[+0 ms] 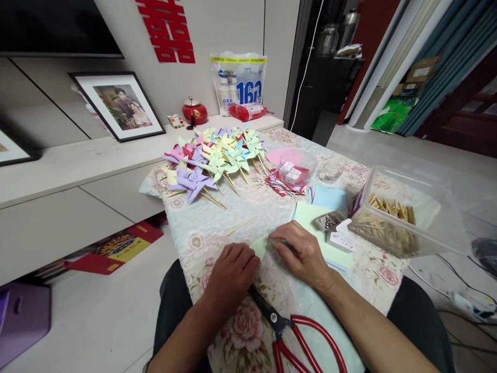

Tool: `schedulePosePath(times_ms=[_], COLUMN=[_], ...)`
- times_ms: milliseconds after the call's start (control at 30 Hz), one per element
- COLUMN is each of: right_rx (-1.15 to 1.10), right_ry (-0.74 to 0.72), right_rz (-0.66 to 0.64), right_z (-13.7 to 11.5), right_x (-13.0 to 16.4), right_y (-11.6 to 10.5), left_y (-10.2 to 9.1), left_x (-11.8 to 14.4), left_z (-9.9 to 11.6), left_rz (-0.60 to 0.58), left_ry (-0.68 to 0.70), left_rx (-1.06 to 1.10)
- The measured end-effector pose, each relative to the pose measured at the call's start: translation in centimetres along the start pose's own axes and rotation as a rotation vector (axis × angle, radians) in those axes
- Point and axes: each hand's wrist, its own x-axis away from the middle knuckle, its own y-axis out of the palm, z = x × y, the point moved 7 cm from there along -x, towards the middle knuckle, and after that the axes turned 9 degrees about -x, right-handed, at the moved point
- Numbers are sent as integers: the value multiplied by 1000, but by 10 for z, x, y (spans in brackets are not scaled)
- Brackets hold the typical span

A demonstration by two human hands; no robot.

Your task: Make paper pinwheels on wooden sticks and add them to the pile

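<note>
A small piece of light green paper [259, 247] lies on the flowered tablecloth between my hands. My left hand [236, 267] is closed over its left side, with the fingers curled and the thumb mostly hidden. My right hand [300, 252] pinches at the paper's right edge, its fingertips bent together. Red-handled scissors [277, 318] lie just below, their blade tips partly under my left hand. A thin wooden stick [241, 225] rests beyond my left hand. Near my right hand are a stack of green paper [306, 217] and an opened box of metal pins [329, 221].
Several finished paper pinwheels [217, 160] are heaped at the table's far left. A clear plastic bin [404, 217] of wooden sticks stands at the right. Paper scraps [285, 185] and a small white box [340, 241] lie on the tablecloth [194, 223].
</note>
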Motion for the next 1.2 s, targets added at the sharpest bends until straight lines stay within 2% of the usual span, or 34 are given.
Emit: schedulePosePath(times_ms=[167,300,400,467,600,733,1033,1200], right_rx=[21,44,142,227,374,434,430,379], right_ry=[-28,-54,-17,-11,-50,-62,-64,-33], right_rz=[-121,-281,-423,-472,-491,-516,-486,-458], right_z=[-2,-8,-9,-10,-15,-19,-19,-14], right_x=[4,16,27,33,36,35,34,37], right_y=[11,25,36,41,43,44,43,42], left_y=[4,1,3,3,2,1,-3,-4], left_x=[11,17,21,23,27,30,37,37], left_z=[1,6,7,8,10,10,6,6], left_rz=[-115,-135,-154,-141,-97,-100,-116,-148], left_ry=[-11,5,9,21,43,22,-113,-141], left_rx=[43,12,-17,-42,-115,-166,-249,-332])
